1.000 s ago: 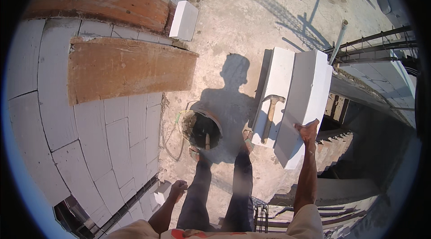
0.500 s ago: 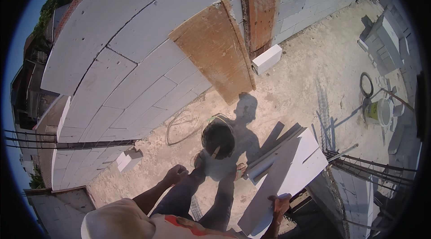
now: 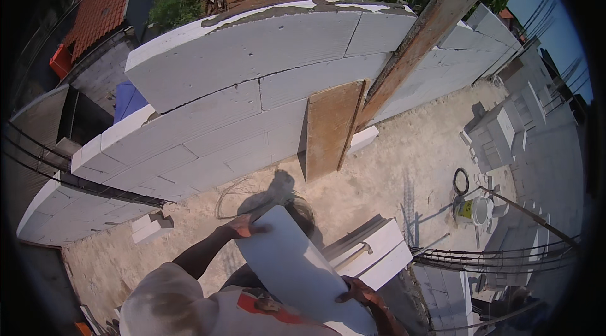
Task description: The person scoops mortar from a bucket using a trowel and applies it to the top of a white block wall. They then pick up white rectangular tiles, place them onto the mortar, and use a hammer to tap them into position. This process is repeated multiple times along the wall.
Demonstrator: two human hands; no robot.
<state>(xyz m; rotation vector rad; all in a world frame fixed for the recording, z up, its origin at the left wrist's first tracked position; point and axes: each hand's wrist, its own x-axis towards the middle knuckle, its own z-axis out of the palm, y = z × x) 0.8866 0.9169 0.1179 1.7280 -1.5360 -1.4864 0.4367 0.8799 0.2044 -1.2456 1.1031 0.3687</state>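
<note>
A long white lightweight concrete block is held tilted in front of my body. My left hand grips its upper left end, while my right hand is closed around the lower right edge. More white blocks lie stacked just to the right, with a thin tool with a hooked tan end on top. Behind the held block, a dark bucket on the floor is mostly hidden.
A white block wall with wet grey mortar along its top runs across the far side. A brown board leans there beside an upright plank. Steel bars and a white pail are at right.
The block has been lifted off the stack and brought in front of me. My left hand, free before, now holds it too. The view has tilted up toward the wall's top.
</note>
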